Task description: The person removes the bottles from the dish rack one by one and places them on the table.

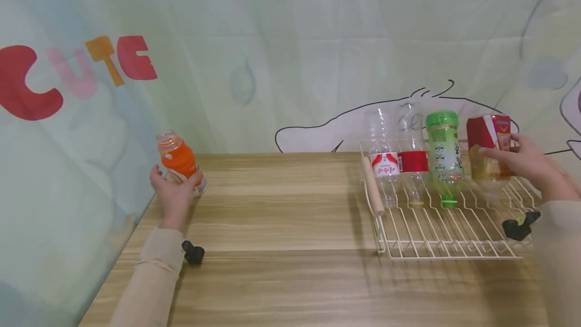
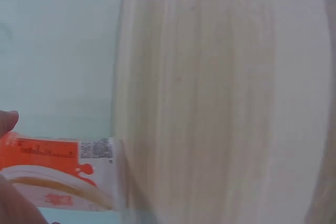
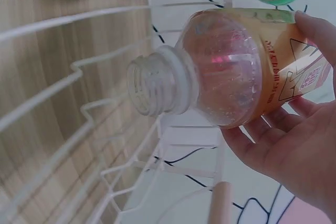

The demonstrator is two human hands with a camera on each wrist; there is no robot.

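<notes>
At the table's far left, my left hand (image 1: 174,197) grips a clear plastic bottle with an orange label (image 1: 180,159). That bottle leans slightly, uncapped mouth up, and its base is near the tabletop in the left wrist view. My right hand (image 1: 528,163) holds a plastic bottle with a red and yellow label (image 1: 489,140) upside down at the right part of a white wire rack (image 1: 454,257). In the right wrist view its open neck (image 3: 163,81) points down among the wires, with fingers and thumb around the label. Whether it touches the rack I cannot tell.
Upside down in the rack stand a bottle with a white and red label (image 1: 385,164), one with a red label (image 1: 413,161) and a green bottle (image 1: 445,153). A wooden handle (image 1: 373,186) is on the rack's left side. Behind the table hangs a printed curtain (image 1: 254,64).
</notes>
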